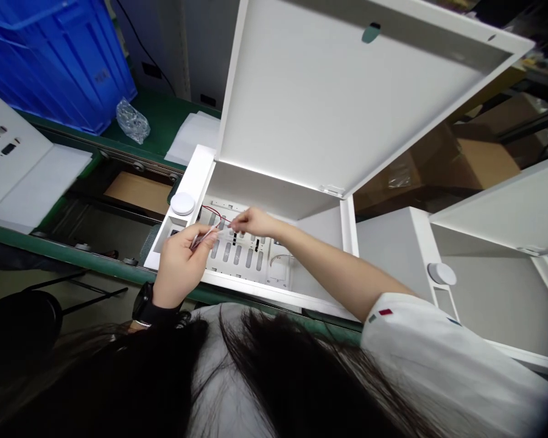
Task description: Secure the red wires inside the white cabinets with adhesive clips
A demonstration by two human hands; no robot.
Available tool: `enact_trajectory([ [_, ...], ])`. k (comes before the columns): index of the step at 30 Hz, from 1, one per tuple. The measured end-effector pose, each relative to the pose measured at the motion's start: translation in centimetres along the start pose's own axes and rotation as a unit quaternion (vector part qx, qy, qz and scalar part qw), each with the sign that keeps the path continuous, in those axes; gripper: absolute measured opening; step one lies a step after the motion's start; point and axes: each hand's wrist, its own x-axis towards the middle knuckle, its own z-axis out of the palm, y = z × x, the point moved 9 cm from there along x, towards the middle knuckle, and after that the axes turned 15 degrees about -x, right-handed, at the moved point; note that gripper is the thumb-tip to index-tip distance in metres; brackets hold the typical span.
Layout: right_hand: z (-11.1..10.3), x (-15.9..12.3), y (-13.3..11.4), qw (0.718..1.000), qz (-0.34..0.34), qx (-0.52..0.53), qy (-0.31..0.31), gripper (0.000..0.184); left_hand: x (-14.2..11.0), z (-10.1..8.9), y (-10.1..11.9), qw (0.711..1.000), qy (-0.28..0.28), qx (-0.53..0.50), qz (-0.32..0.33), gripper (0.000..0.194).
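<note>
A white box [274, 293] with its lid [347, 97] raised lies in front of me. Over its slotted inner panel [237, 254], my left hand [185, 258] is closed with thumb and fingers pinching a thin white strand that looks like a wire. My right hand [253, 222], just to the right, is closed in a pinch at a thin strand; what lies between its fingertips is too small to name. A red wire [212, 208] loops out of the box's left end beside both hands. A round white knob [182, 204] sits on that end.
A second white box [393, 243] with a similar knob [441, 274] stands at the right. Behind on the left are a blue crate [59, 67] and a crumpled clear plastic bag [132, 120]. A white panel with cut-outs [9, 146] is at far left, a dark stool [22, 328] below.
</note>
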Motion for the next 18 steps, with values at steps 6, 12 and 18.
enact_trajectory([
  [6, -5.0, -5.7, -8.6, 0.950, -0.126, 0.280, -0.048, 0.032, -0.1, 0.7, -0.3, 1.000, -0.019, -0.018, 0.004, 0.018],
  [12, -2.4, -6.4, -8.4, 0.924, -0.084, 0.356, -0.111, 0.034, -0.2, 0.8, -0.2, 0.999, -0.018, -0.024, 0.012, 0.017],
  [18, -3.2, -6.8, -7.7, 0.955, -0.075, 0.283, -0.049, 0.027, 0.0, 0.6, -0.1, 0.999, -0.011, 0.041, 0.004, 0.024],
])
